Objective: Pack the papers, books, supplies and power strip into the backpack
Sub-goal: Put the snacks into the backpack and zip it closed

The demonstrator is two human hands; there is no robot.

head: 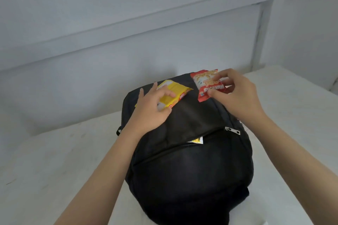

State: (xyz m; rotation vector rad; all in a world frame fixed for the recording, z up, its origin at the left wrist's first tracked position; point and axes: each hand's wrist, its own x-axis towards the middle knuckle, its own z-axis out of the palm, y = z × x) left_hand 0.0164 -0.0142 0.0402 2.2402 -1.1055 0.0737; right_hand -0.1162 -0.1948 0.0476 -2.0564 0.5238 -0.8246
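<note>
One backpack [192, 170]; yellow packet [176, 91], red packet [204, 83] gripped.

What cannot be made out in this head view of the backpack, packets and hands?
- Contents of the backpack: head view, black fabric hides them; only a yellow corner shows at the zip gap.
- Label of the yellow packet: head view, left hand covers much of it.
- Right edge of the red packet: head view, right hand covers it.

Bare surface [54, 151] open left and right of backpack [192, 170]; close behind it, wall [128, 51]. Backpack's far end crowded: left hand [151, 109] gripping yellow packet [173, 93], right hand [239, 95] pinching red packet [206, 82]. Across backpack's middle, front pocket slit [173, 149] gapes, wrapper corner [197, 140] lodged in it.
</note>
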